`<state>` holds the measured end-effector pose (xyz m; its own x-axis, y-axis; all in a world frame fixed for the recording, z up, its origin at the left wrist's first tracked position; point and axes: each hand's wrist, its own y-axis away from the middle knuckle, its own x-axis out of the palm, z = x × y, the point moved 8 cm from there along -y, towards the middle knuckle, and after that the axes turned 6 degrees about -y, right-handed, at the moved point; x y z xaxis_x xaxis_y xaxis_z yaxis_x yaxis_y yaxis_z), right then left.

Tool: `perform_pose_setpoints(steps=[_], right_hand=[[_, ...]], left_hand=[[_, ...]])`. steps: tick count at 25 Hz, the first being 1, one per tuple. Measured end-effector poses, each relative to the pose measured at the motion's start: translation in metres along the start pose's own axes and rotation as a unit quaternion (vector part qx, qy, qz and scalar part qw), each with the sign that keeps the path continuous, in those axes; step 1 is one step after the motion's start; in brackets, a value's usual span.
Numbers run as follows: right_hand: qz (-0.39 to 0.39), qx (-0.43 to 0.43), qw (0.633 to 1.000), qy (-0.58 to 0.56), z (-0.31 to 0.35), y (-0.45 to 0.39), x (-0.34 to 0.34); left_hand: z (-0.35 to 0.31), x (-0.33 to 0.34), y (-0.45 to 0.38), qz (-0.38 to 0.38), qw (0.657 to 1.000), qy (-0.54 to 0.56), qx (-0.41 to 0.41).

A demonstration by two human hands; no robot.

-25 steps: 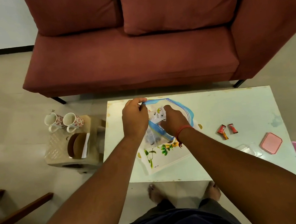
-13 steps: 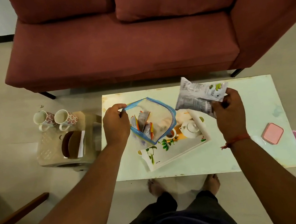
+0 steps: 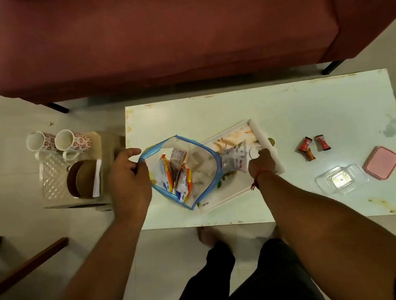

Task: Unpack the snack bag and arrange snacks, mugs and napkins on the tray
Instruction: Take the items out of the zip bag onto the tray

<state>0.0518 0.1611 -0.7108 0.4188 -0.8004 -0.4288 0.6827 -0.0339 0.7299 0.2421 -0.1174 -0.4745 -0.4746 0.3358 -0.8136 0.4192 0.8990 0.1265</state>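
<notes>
— Since half a second ago the silver snack packet [image 3: 234,160] has been brought down from above the table [image 3: 314,106] onto the tray [image 3: 266,139]; the right hand [image 3: 262,163] is now low over it, fingers curled on the packet's near end.

— And the other grip?

— The snack bag [image 3: 182,170] is held open by the left hand [image 3: 129,178], its blue rim pinched at the left corner. Orange and silver sachets [image 3: 176,173] are seen inside, standing loosely together.

— How will these be handled?

— Everything in the bag is judged light, soft and crinkly, probably slippery foil; a sachet is best pinched by its sealed top edge. The bag itself is limp film and is likely to collapse if the rim is released.

— The mugs [image 3: 62,143]?

— Stiff and breakable, it is judged; the handles face the near side and could be taken there. They stand on a low stool [image 3: 52,181] off the table's left end, beside brown and white napkins [image 3: 86,182].

— Room?

— The tray's left part is covered by the bag, and its far right corner is bare. Open table lies beyond it, before the red sweets [image 3: 313,146], clear box [image 3: 341,179] and pink lid [image 3: 381,162].
</notes>
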Motion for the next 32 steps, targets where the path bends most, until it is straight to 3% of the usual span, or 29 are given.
perform_pose_setpoints(steps=[4,7,10,12,14,17,24,32], right_hand=[[-0.043,-0.039,0.997,-0.051,0.021,0.018,-0.046],[-0.056,-0.243,0.964,-0.09,0.074,0.076,-0.091],[0.056,-0.437,0.897,-0.027,0.119,0.154,-0.096],[0.157,-0.446,0.87,0.137,0.125,0.174,-0.07],[0.235,-0.379,0.824,0.35,0.111,0.159,-0.041],[0.274,-0.286,0.788,0.471,0.101,0.129,-0.035],[0.122,-0.377,0.836,0.378,0.144,0.131,-0.075],[0.113,-0.592,0.764,0.23,0.206,0.253,-0.121]], left_hand=[[-0.02,0.016,0.017,0.019,1.0,0.01,0.003],[-0.044,0.028,0.03,0.034,0.999,0.016,0.009],[-0.073,0.039,0.047,0.041,0.999,0.013,0.025],[-0.098,0.044,0.062,0.04,0.998,0.014,0.042],[-0.125,0.043,0.078,0.025,0.998,0.009,0.06],[-0.157,0.036,0.097,-0.001,0.996,0.03,0.084],[-0.169,0.017,0.119,-0.062,0.995,0.051,0.063],[-0.132,0.014,0.096,-0.058,0.996,0.057,0.022]])
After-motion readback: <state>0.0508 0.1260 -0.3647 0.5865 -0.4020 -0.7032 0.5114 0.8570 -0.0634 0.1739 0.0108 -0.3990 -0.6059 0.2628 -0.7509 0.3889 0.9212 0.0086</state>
